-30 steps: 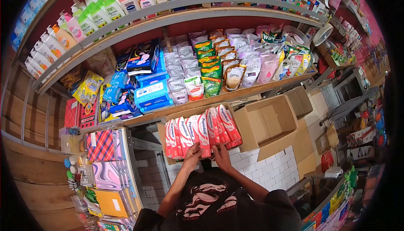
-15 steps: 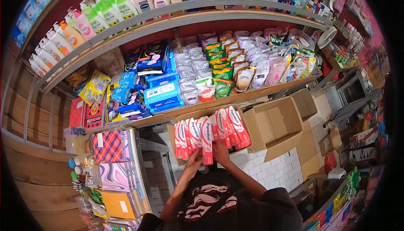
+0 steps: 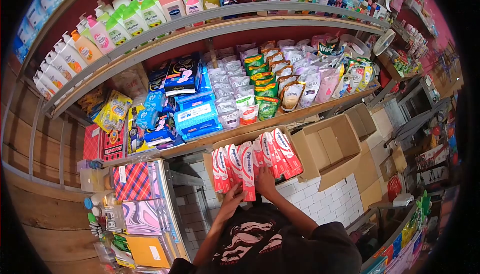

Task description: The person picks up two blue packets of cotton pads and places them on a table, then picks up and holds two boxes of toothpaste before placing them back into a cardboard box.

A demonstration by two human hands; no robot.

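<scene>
Red and white Pepsodent toothpaste boxes [image 3: 272, 154] stand in a row inside an open cardboard box [image 3: 216, 144] below the shelf. My left hand [image 3: 233, 200] grips one toothpaste box [image 3: 248, 173] that sticks out lower than the others. My right hand [image 3: 264, 181] rests against the bottom ends of the boxes to its right. A black printed shirt fills the bottom of the view.
An empty open cardboard box [image 3: 325, 149] sits right of the toothpaste. Refill pouches [image 3: 270, 86] and blue packs [image 3: 192, 111] fill the wooden shelf above; pump bottles [image 3: 125, 21] line the top shelf. Wrapping paper sheets [image 3: 135, 194] hang at left. White tiles lie below.
My left hand has closed on one toothpaste box and drawn it down out of the row. The view has shifted slightly left.
</scene>
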